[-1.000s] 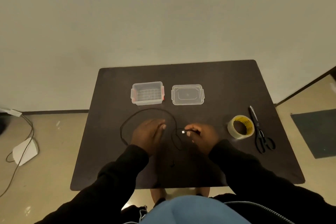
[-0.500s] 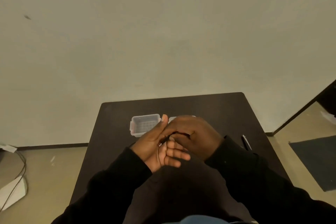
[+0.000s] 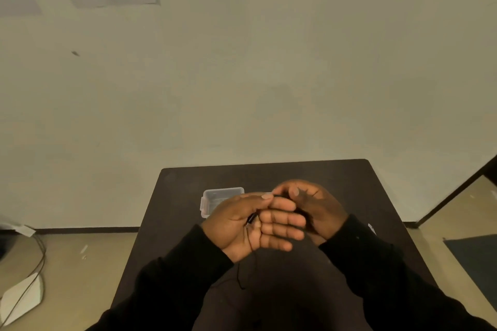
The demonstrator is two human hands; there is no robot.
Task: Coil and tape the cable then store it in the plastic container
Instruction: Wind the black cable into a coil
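— Moved since a moment ago? Lifted off the surface (image 3: 349, 183), both hands, raised before the plastic container (image 3: 215, 193).

— Grip? Left hand (image 3: 250, 226) half open, thin black cable (image 3: 251, 219) across palm, tail dangling; right hand (image 3: 314, 207) curled, pinching cable.

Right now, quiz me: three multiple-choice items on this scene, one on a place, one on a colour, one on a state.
1. Where is the plastic container?
A. on the table beyond the left hand
B. on the floor
C. in the person's lap

2. What colour is the table?
A. white
B. dark brown
C. green

3. How is the cable now?
A. lying flat across the table
B. inside the container
C. held in the raised hands

Answers: 1 A, it sits on the tabletop past the left hand. 2 B, the top is dark brown. 3 C, it crosses the left palm, the right hand closing in.
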